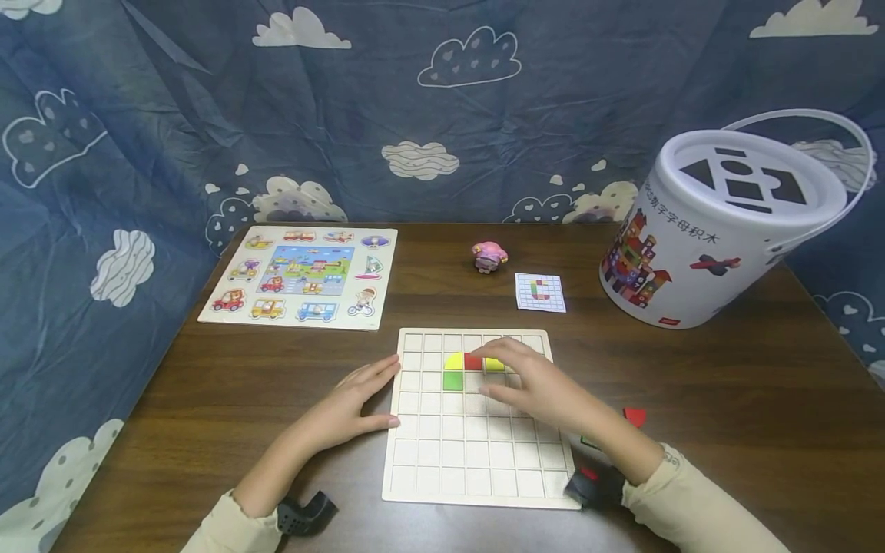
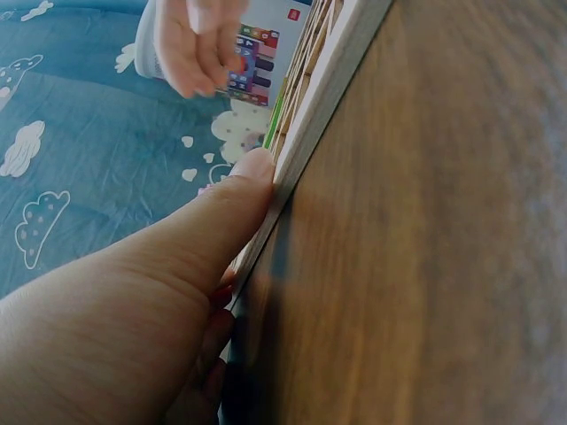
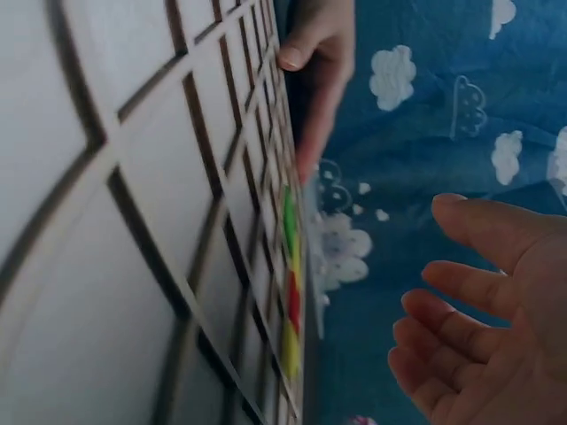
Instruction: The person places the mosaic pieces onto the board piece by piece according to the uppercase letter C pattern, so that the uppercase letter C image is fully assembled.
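Two hands at a white grid board, nothing grasped.

The left hand (image 1: 353, 407) is laid flat on the table, fingers straight, thumb pressed to the grid board (image 1: 477, 461) edge. The right hand (image 1: 539, 388) is held released above the board, fingers loosely extended; just beyond its fingertips, the yellow (image 1: 453, 361), red (image 1: 473, 361) and green (image 1: 452, 380) tiles are seated in cells.

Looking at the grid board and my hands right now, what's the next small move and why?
Probably draw the right hand back to the loose red piece on the table. It hovers open over the grid board holding nothing, four pieces already sit there, and the left hand steadies the edge.
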### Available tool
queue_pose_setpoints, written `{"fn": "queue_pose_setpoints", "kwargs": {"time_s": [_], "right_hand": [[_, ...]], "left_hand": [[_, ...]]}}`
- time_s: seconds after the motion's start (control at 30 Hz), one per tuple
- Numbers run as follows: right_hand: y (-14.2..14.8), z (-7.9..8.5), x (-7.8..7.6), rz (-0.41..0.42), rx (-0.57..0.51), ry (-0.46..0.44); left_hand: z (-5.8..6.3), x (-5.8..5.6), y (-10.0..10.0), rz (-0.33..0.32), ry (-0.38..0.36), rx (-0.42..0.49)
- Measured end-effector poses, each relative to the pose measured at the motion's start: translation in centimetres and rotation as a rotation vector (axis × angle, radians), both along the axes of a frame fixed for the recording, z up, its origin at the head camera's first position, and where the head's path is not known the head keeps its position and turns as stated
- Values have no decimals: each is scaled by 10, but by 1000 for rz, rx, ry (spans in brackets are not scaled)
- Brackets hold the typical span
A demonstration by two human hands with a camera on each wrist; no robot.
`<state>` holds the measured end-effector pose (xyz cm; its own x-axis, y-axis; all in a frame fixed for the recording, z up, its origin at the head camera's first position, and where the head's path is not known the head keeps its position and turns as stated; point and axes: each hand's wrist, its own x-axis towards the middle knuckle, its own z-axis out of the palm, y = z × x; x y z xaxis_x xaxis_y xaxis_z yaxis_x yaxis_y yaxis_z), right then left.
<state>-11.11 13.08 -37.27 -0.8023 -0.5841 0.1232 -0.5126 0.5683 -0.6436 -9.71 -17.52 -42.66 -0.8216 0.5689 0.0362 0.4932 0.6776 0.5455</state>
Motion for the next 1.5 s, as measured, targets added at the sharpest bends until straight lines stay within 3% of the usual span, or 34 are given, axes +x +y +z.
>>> {"fn": "queue_pose_setpoints", "kwargs": {"time_s": [0.17, 0.33, 0.6, 0.77, 0.87, 1.23, 1.4, 1.5], "right_hand": [[26, 11, 13, -75, -21, 61], [56, 6, 27, -142, -42, 103], [89, -11, 48, -211, 20, 84], [102, -27, 57, -240, 83, -11], [106, -33, 60, -243, 117, -26], [105, -35, 59, -257, 173, 65], [99, -27, 58, -251, 155, 107], [90, -22, 56, -231, 84, 151]], "left_hand": [[0, 0, 0, -2, 7, 1], [0, 0, 0, -3, 2, 1], [2, 0, 0, -1, -16, 7], [1, 0, 0, -8, -13, 7], [1, 0, 0, -9, -11, 5], [1, 0, 0, -1, -10, 11], [0, -1, 0, 1, -13, 7], [0, -1, 0, 2, -14, 4]]}}
